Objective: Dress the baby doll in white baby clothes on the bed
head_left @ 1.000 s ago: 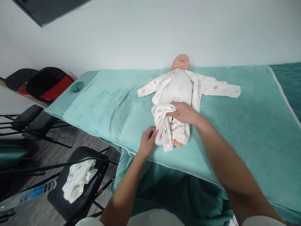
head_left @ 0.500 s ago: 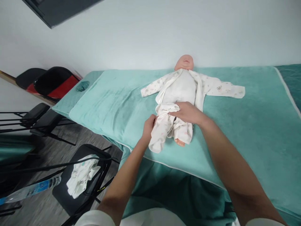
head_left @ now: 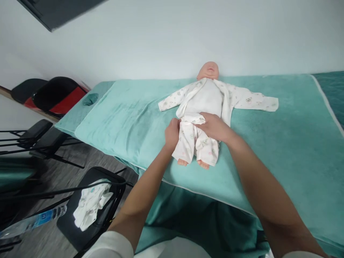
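Observation:
A baby doll (head_left: 207,70) lies on its back on a teal padded table (head_left: 268,143), head towards the wall. It wears an open white printed top (head_left: 249,102) with sleeves spread out, and white printed trousers (head_left: 197,143) over both legs, bare feet showing. My left hand (head_left: 172,132) grips the trousers' waistband at the doll's left-side hip. My right hand (head_left: 212,126) is closed on the waistband at the doll's belly.
A black chair (head_left: 94,208) at lower left carries a crumpled white garment (head_left: 90,202). A plastic water bottle (head_left: 32,222) lies on the floor beside it. More black and red chairs (head_left: 57,95) stand at the left by the wall.
My left hand has moved up from the trouser leg's bottom to the waist. The trousers have been drawn up the doll's legs, so both feet now show.

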A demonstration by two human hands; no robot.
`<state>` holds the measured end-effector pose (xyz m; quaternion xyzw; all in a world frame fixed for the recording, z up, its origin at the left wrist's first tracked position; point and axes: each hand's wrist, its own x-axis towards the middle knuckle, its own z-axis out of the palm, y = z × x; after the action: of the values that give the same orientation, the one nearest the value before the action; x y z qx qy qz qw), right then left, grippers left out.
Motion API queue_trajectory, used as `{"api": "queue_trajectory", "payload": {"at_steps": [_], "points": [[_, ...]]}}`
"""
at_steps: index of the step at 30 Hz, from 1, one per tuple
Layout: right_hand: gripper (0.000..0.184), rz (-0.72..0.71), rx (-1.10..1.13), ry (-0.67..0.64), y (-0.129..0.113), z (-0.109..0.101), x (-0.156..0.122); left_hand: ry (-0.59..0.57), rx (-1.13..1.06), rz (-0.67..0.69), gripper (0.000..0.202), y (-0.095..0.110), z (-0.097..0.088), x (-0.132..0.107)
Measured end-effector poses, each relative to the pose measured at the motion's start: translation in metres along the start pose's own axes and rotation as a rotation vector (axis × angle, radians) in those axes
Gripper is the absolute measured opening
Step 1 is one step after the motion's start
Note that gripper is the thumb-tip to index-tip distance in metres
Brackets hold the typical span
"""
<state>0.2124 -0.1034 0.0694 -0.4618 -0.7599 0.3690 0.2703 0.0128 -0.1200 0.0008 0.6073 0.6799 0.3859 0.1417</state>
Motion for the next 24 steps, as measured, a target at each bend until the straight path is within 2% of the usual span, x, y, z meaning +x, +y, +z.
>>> {"api": "queue_trajectory", "payload": {"at_steps": [7,10,13,15,18,20,21,24], "points": [[0.011,0.084,-0.086,0.121,-0.003,0.009,0.001,0.030,0.001,-0.043,0.021,0.002,0.006,0.007],[0.015,0.049,-0.069,0.090,-0.003,0.005,-0.001,0.047,-0.100,-0.024,0.025,0.000,0.003,0.007],[0.026,-0.052,0.049,-0.026,-0.001,-0.009,-0.004,0.076,-0.224,-0.003,0.032,-0.002,-0.001,0.010],[0.032,-0.088,0.186,-0.041,0.002,-0.020,-0.007,0.082,-0.281,-0.026,0.031,-0.003,-0.003,0.012],[0.032,-0.004,0.368,0.002,0.006,-0.031,-0.009,0.050,-0.360,-0.050,0.025,-0.005,-0.001,0.017],[0.028,0.055,0.449,0.083,0.010,-0.034,-0.007,0.049,-0.406,-0.041,0.023,-0.007,0.002,0.021],[0.026,0.063,0.466,0.169,0.013,-0.033,-0.005,0.074,-0.415,-0.032,0.022,-0.008,0.004,0.025],[0.017,0.038,0.330,0.591,0.030,-0.030,0.004,0.182,-0.452,0.003,0.027,-0.010,0.010,0.042]]}}
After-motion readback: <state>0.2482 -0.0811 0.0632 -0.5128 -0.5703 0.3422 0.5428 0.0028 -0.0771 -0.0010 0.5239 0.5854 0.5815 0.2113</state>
